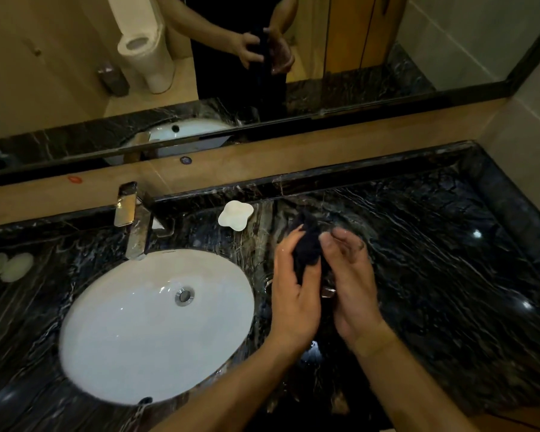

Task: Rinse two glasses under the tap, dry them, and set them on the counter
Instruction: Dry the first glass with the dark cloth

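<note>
Over the black marble counter (434,260), just right of the sink, my two hands meet. My left hand (296,294) grips a dark cloth (307,244) and pushes it against a clear glass (328,291). The glass is hard to make out; only a glint at its base shows between my palms. My right hand (353,285) curls round the glass from the right side. The mirror (356,42) above shows the same hands with the see-through glass and the cloth. I cannot make out a second glass for sure.
A white oval sink (122,338) lies to the left, with a chrome tap (131,219) behind it that is not running. A white flower-shaped soap dish (235,215) sits behind my hands. Pale soap pieces (7,266) lie at the far left. The wall closes the counter's right end.
</note>
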{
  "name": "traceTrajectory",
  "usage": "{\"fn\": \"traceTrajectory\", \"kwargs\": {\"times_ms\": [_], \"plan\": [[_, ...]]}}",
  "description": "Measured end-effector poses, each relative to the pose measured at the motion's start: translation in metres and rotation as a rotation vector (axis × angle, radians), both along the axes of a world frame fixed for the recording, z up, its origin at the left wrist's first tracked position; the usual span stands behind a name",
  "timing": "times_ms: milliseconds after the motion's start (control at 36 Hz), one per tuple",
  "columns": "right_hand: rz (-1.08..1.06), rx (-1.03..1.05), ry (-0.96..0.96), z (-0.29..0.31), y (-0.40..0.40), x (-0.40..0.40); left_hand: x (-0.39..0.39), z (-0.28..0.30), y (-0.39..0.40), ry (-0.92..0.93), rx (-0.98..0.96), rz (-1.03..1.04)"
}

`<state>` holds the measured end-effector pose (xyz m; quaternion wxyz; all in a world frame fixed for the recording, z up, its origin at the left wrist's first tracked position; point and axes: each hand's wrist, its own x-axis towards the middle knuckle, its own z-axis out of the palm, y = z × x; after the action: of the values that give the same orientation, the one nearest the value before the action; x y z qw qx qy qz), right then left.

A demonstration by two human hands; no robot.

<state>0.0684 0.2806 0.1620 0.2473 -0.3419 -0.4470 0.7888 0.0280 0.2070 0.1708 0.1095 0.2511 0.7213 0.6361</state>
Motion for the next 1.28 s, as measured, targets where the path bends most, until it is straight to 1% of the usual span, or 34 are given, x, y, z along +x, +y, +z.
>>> {"fn": "traceTrajectory", "kwargs": {"times_ms": [56,139,222,306,361,472,556,611,694,861,944,1028,1056,1139,1194,1278], "plan": [[0.022,-0.013,0.015,-0.001,0.007,0.002,-0.001,0.003,0.000,-0.192,0.026,0.015],[0.146,-0.030,0.048,0.002,0.018,0.007,-0.008,0.004,-0.001,-0.430,0.080,0.012],[0.133,0.005,0.037,0.002,0.021,0.009,-0.014,0.003,0.000,-0.525,0.108,0.007],[0.075,-0.028,0.053,0.001,0.015,0.010,-0.015,0.005,0.002,-0.494,0.069,0.033],[0.053,-0.037,0.005,0.002,0.007,0.008,-0.012,0.004,0.003,-0.445,0.049,0.028],[0.103,0.114,-0.134,0.000,-0.002,0.003,-0.001,0.007,0.001,-0.337,0.014,-0.012],[0.133,0.172,-0.144,0.000,-0.002,0.001,0.001,0.005,-0.001,-0.242,-0.002,0.006],[0.065,0.178,-0.126,-0.001,-0.002,0.002,0.001,0.003,-0.002,-0.193,-0.018,-0.002],[-0.009,0.144,-0.073,0.001,-0.002,0.001,0.001,0.004,-0.002,-0.231,-0.003,-0.002],[0.130,-0.053,0.026,0.002,0.014,0.007,-0.012,0.006,-0.003,-0.438,0.057,0.018],[0.134,-0.139,0.087,0.000,0.017,0.009,-0.017,0.005,0.000,-0.511,0.091,0.017],[0.155,-0.196,0.131,0.000,0.019,0.009,-0.019,0.004,0.001,-0.528,0.093,0.042],[0.142,-0.188,0.127,0.000,0.020,0.010,-0.020,0.003,0.001,-0.522,0.091,0.049],[0.083,-0.101,0.051,0.001,0.017,0.008,-0.018,0.000,0.000,-0.441,0.066,0.040],[0.083,-0.071,0.027,0.001,0.009,0.006,-0.014,0.002,0.000,-0.363,0.045,0.027],[0.084,-0.043,0.005,0.000,0.000,0.002,-0.006,0.004,0.000,-0.191,0.039,-0.002]]}}
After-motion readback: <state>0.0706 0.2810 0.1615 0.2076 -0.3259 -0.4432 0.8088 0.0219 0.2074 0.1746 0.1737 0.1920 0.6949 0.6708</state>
